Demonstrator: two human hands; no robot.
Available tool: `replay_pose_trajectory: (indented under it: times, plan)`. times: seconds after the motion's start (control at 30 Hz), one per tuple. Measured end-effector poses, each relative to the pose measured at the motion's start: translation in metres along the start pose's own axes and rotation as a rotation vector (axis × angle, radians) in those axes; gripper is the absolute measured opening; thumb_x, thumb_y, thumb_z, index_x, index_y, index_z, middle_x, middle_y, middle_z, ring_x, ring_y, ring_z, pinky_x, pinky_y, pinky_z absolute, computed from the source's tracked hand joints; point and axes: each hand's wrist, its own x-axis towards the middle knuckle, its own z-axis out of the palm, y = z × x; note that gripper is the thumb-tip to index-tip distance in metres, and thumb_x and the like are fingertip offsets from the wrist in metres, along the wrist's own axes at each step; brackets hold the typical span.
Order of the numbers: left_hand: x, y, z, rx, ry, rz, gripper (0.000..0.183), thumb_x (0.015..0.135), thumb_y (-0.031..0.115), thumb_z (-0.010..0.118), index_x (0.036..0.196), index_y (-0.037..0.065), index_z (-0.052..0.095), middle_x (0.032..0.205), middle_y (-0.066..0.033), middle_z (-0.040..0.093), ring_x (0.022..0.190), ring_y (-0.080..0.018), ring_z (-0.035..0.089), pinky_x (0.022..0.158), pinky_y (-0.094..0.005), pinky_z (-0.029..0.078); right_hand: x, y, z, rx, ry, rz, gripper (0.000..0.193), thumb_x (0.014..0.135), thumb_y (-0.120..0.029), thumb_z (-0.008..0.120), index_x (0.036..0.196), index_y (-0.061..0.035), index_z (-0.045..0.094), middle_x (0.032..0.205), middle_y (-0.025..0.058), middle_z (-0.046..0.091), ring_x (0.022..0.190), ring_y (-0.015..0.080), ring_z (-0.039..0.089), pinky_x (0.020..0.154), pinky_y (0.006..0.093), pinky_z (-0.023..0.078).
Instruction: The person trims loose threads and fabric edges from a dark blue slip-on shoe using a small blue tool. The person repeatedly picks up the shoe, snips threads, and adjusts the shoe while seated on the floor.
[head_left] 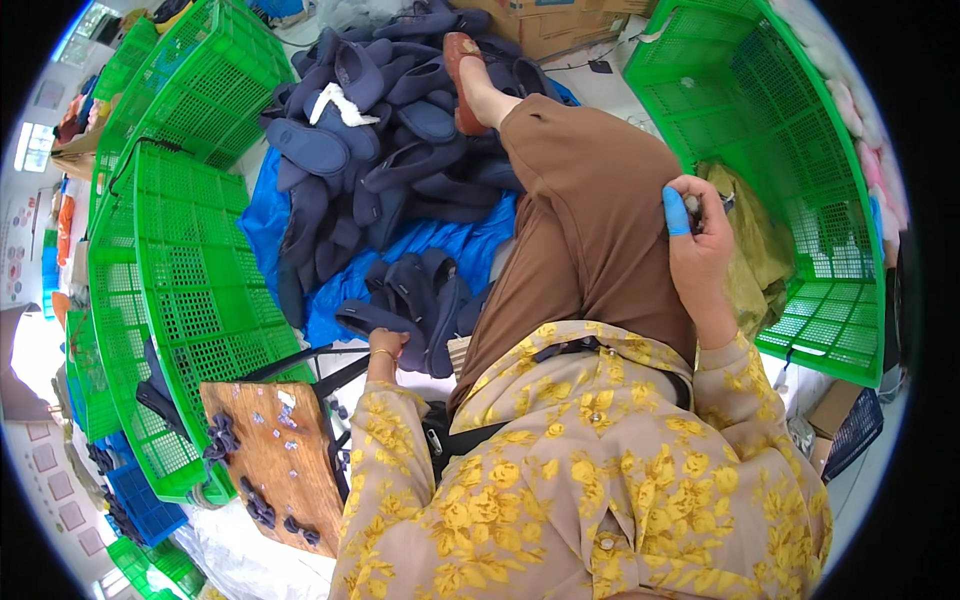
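Observation:
Down by my left side, my left hand [387, 347] is closed at the edge of a navy slip-on shoe [375, 320]; its fingertips are partly hidden. Other navy shoes [425, 285] stand bunched against it on a blue plastic sheet [335, 285]. Over my right knee, my right hand [700, 225] is raised with thumb and fingers curled together. Blue tape wraps its thumb, and whatever lies in the fingers is too small to make out. A large heap of navy shoes [420, 120] spreads ahead, with a white scrap [340, 105] on top.
Green plastic crates [205, 275] line the left; another green crate [740, 80] stands at right, a yellowish sack [755, 260] in it. At my left, a wooden board [270, 440] carries dark bows and small bits. Cardboard boxes [550, 30] sit at the back.

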Motion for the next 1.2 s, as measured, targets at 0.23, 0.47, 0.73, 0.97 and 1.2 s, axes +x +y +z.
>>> replay_pose_trajectory:
  times: [0.23,0.47,0.73,0.97,1.2]
  plan:
    - [-0.089,0.121,-0.053,-0.183,0.194,0.685,0.034,0.082,0.022,0.080,0.068,0.001,0.056,0.058,0.0035,0.049,0.056,-0.0051,0.040,0.050,-0.0259,0.036,-0.003,-0.003,-0.014,0.294,-0.009,0.215,0.004,0.094,-0.006,0.063,0.097,-0.0055,0.061,0.086,-0.0082,0.054,0.072,0.0004,0.039,0.064,0.0176,0.034]
    - [-0.281,0.211,-0.061,-0.340,0.201,1.007,0.033,0.096,0.018,0.064,0.070,0.004,0.049,0.061,0.0061,0.042,0.060,-0.0022,0.033,0.049,-0.0231,0.028,-0.028,0.010,-0.101,0.303,0.172,0.368,0.009,0.097,-0.014,0.060,0.094,-0.0076,0.066,0.078,-0.0090,0.055,0.064,-0.0008,0.038,0.055,0.0176,0.030]
    - [-0.365,0.245,0.015,-0.404,-0.860,0.925,0.033,0.096,0.007,0.059,0.124,-0.008,0.049,0.100,-0.0066,0.067,0.087,-0.0096,0.061,0.079,-0.0229,0.049,-0.062,-0.031,-0.148,0.271,-0.089,0.559,0.011,0.093,-0.016,0.064,0.099,-0.0073,0.067,0.067,-0.0095,0.043,0.061,0.0018,0.040,0.054,0.0194,0.032]
    - [-0.386,0.237,-0.002,0.199,-0.267,1.392,0.005,0.086,0.007,0.068,0.086,0.002,0.066,0.078,-0.0109,0.065,0.067,-0.0256,0.064,0.062,-0.0302,0.050,-0.092,-0.007,-0.096,0.319,-0.248,0.585,0.021,0.087,-0.020,0.074,0.088,-0.0032,0.061,0.067,-0.0075,0.041,0.063,0.0049,0.033,0.056,0.0236,0.030]
    - [-0.325,0.183,0.006,0.877,0.096,1.656,0.019,0.083,0.013,0.062,0.100,0.012,0.070,0.080,-0.0084,0.066,0.070,-0.0268,0.066,0.058,-0.0353,0.053,-0.089,-0.021,-0.093,0.398,-0.232,0.542,0.017,0.087,-0.013,0.073,0.083,-0.0030,0.060,0.067,-0.0077,0.044,0.063,0.0031,0.033,0.056,0.0225,0.030]
